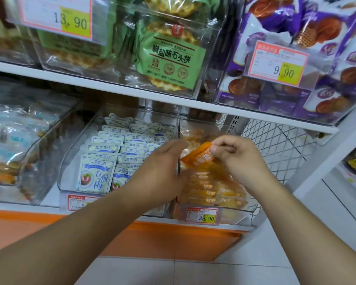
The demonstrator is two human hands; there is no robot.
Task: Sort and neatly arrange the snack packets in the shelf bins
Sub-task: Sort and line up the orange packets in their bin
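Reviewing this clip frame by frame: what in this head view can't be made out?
- Left hand: fingertips hidden behind the orange packet, so whether it grips is unclear.
- Orange packet: print motion-blurred and partly covered by the right hand.
- Price tag under the white packets: covered by the left forearm.
- Far-left bin: contents blurred.
- Purple packets: cut off by the right edge.

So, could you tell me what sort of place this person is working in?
Most likely a snack aisle in a shop. Clear shelf bins hold rows of packaged snacks, printed price tags hang on the bin fronts, and the right hand pinches an orange packet over its bin.
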